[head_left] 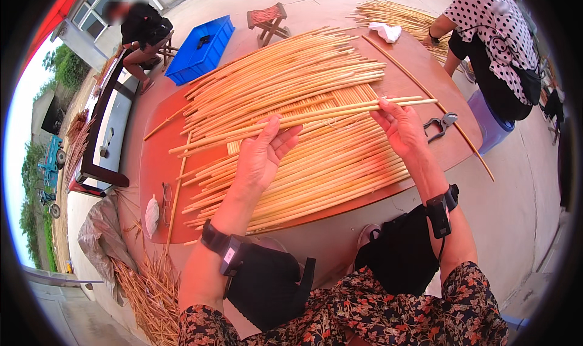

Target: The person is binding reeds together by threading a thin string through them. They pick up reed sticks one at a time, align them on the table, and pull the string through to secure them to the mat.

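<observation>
My left hand (pixel 267 149) and my right hand (pixel 398 124) hold long pale-yellow sticks (pixel 328 113) across the middle of the table, thumbs on top and fingers beneath. At least two sticks seem to lie together in my grip; the exact number I cannot tell. Below them is a woven stick panel (pixel 346 97), partly hidden. Many loose sticks lie side by side in a far bundle (pixel 285 67) and a near bundle (pixel 322 173) on the red-brown tabletop (pixel 161 121). Pruning shears (pixel 440 126) rest right of my right hand.
Single rods (pixel 467 136) lie along the table's sides. Glasses (pixel 166 200) are at the left. Beyond are a blue crate (pixel 200 48) and a folding stool (pixel 267 19). Two people sit nearby, one in polka dots (pixel 495 30). Cut stalks (pixel 146 291) pile at lower left.
</observation>
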`<state>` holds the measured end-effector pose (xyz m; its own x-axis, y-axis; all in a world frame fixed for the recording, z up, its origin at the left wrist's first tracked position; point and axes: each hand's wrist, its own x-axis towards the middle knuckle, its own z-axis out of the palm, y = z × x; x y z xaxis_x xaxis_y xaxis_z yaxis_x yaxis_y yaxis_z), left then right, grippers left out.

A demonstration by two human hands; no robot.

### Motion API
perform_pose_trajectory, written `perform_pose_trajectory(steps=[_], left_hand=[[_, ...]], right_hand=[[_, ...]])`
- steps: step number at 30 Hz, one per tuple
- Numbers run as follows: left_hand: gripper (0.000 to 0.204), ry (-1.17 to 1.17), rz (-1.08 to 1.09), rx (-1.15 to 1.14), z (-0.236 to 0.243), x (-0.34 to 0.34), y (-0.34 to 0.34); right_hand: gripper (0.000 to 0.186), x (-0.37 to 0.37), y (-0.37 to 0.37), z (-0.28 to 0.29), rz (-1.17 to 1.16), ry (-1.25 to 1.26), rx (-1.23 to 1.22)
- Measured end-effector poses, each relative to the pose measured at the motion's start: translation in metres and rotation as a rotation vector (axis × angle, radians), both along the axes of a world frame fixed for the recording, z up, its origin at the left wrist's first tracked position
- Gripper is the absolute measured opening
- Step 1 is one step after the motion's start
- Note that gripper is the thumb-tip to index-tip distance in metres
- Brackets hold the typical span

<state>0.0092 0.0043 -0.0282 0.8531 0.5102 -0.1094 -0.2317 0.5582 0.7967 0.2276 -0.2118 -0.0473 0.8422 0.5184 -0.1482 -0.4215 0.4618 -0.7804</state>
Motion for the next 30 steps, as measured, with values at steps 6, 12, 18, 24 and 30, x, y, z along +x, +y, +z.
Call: perform_pose_trajectory(steps=[6,12,18,24,30], left_hand=[[0.027,-0.001,0.082,0.010,0.000,-0.006,0.009],[0.027,-0.002,0.093,0.001,-0.001,-0.008,0.012],[0.032,-0.018,0.064,0.029,-0.004,-0.010,0.016],[0.029,0.003,0.106,-0.029,-0.005,-0.011,0.021],[0.030,-0.007,0.157,0.019,-0.002,-0.013,0.025]], right_hand=[[0.020,0.007,-0.003,-0.005,-0.015,-0.006,-0.017],[0.019,0.011,-0.003,-0.010,-0.003,-0.017,-0.021],[0.019,0.011,-0.004,-0.009,-0.013,-0.007,-0.022],[0.021,0.013,-0.005,-0.009,-0.004,-0.013,0.001],[0.020,0.016,-0.007,-0.013,-0.009,-0.016,0.008]])
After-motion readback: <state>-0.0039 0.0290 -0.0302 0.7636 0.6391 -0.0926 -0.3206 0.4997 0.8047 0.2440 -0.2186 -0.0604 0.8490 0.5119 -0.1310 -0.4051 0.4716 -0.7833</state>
